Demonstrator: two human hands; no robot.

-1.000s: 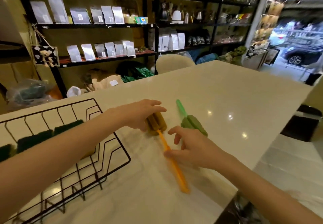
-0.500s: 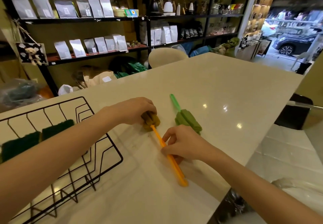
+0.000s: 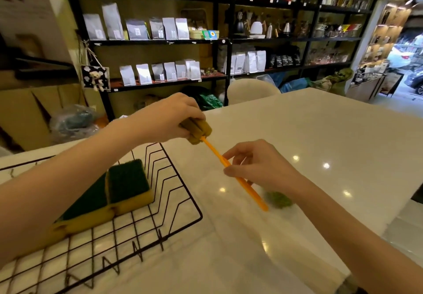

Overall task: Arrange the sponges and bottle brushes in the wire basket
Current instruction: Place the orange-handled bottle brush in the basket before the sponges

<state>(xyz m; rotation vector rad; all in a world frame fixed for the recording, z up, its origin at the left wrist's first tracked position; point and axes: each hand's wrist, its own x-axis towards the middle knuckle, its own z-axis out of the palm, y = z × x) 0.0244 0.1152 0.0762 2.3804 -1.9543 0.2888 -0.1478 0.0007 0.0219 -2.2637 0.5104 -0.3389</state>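
An orange-handled bottle brush [image 3: 238, 179] with a brownish sponge head hangs in the air above the white table [image 3: 320, 133]. My left hand [image 3: 169, 119] grips its sponge head, and my right hand [image 3: 256, 165] pinches the middle of its handle. A green bottle brush [image 3: 279, 199] lies on the table below my right wrist, mostly hidden. The black wire basket [image 3: 180, 193] sits at the left and holds two green-topped yellow sponges [image 3: 128, 186] side by side, partly behind my left forearm.
A white chair back [image 3: 251, 89] stands at the table's far edge. Black shelving [image 3: 219, 41] with bags, kettles and jars fills the wall behind. The table's right edge drops to a tiled floor [image 3: 402, 231].
Both hands have lifted the orange brush off the table and carried it left, toward the basket's right rim. The green brush stayed on the table. The view has shifted, showing more of the basket.
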